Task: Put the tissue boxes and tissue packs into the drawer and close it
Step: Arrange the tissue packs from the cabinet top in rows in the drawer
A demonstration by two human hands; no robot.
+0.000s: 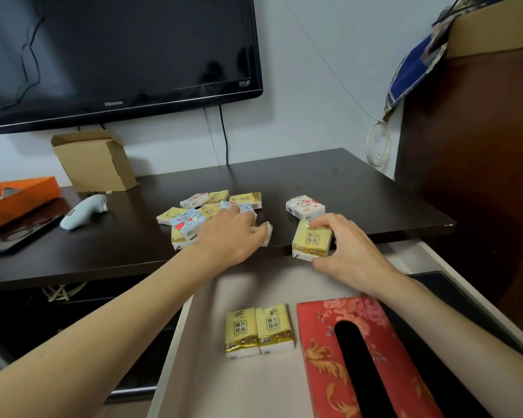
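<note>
1. the right hand [349,254] is pinching a yellow tissue pack [312,240] between thumb and fingers, holding it at the front edge of the table [344,188], above the back of the open drawer [200,357].
2. the left hand [230,233] is lying palm down on the pile of tissue packs [194,217] on the table, its fingers curling around a white-edged pack [266,233] at the near side of the pile.
3. one white pack with red print [305,207] is sitting apart from the pile, just behind the pack in the right hand.
4. two yellow packs [258,330] are lying side by side, touching, on the drawer floor.
5. a red floral tissue box [323,351] is lying flat in the drawer just right of them, its dark slot facing up.
6. on the left of the table a pale blue object [83,211], an orange box [18,197] and an open cardboard box [94,159] are sitting well apart from the packs.
7. a black tv [118,55] is hanging on the wall above the table.
</note>
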